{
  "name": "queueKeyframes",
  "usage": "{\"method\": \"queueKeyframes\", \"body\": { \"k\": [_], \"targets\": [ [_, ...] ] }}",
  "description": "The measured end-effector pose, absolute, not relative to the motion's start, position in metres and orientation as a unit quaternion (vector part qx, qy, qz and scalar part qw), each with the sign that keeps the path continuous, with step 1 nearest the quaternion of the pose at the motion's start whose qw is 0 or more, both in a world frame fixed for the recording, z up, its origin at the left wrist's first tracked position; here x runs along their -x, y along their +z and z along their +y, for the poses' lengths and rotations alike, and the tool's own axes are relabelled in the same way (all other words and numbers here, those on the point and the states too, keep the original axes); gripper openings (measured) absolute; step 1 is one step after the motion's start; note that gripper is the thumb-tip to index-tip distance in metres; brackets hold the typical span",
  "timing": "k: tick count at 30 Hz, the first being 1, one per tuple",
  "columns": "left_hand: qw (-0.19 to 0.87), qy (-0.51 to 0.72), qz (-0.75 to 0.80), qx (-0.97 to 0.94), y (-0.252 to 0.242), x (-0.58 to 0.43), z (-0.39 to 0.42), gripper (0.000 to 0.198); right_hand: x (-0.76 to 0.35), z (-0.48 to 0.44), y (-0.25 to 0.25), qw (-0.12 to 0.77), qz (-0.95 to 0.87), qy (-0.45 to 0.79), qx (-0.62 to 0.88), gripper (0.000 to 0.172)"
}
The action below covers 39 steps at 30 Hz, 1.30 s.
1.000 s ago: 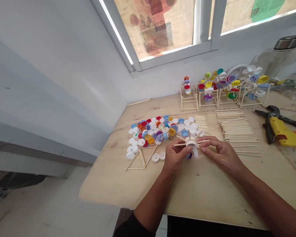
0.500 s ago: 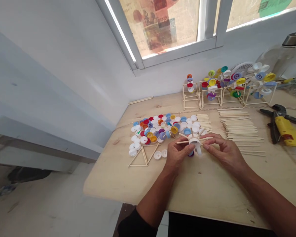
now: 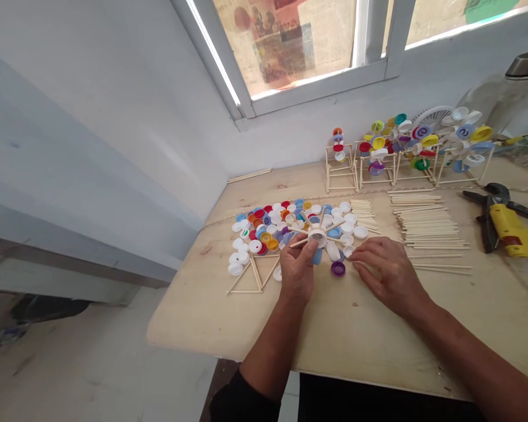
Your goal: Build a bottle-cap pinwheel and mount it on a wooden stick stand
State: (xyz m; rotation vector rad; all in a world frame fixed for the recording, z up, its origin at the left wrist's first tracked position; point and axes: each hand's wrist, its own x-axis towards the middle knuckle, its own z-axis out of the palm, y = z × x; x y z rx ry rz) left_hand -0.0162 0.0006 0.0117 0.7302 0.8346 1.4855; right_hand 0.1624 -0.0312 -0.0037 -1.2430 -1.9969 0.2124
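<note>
My left hand [image 3: 297, 269] is closed on a spoked wheel [image 3: 317, 236], a white cap hub with thin wooden sticks fanning out of it. It holds the wheel just above the near edge of a pile of bottle caps [image 3: 273, 225]. My right hand [image 3: 385, 272] lies low over the table to the right with its fingers stretched left, holding nothing. Its fingertips are beside a white cap [image 3: 347, 251] and a purple cap [image 3: 338, 268] that lies on the wood.
Rows of wooden sticks [image 3: 426, 225] lie right of the caps. A stick triangle [image 3: 250, 278] lies at the left. Finished cap wheels on stick stands [image 3: 405, 149] line the back wall. A yellow glue gun [image 3: 514, 234] and pliers [image 3: 497, 196] lie far right. The plywood table [image 3: 229, 328] ends near me.
My right hand has let go of the wheel and dropped toward the table. My left hand has carried the wheel left and farther away, over the cap pile. The purple cap now lies on the table.
</note>
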Motion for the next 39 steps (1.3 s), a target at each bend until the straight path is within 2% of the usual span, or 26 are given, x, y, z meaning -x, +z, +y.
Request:
{"method": "queueKeyframes", "body": {
  "k": [7,17,22,32,39],
  "targets": [
    [0.601,0.631,0.363,-0.33,0.01,0.014,0.0,0.027,-0.144,-0.04,-0.005,0.272,-0.851,-0.015,0.448,0.021],
    [0.597,0.613,0.384,-0.346,0.01,0.011,-0.001,0.032,-0.154,-0.037,0.0,0.24,-0.819,-0.074,0.516,0.018],
    [0.607,0.613,0.377,-0.337,0.009,0.01,-0.002,0.033,-0.167,-0.032,-0.004,0.23,-0.812,-0.062,0.533,0.013],
    [0.606,0.605,0.382,-0.348,0.011,0.01,-0.002,0.032,-0.186,-0.025,-0.009,0.184,-0.831,-0.003,0.525,0.023],
    [0.608,0.599,0.375,-0.363,0.008,0.009,-0.004,0.03,-0.178,-0.028,-0.006,0.159,-0.845,0.018,0.51,0.012]
  ]
}}
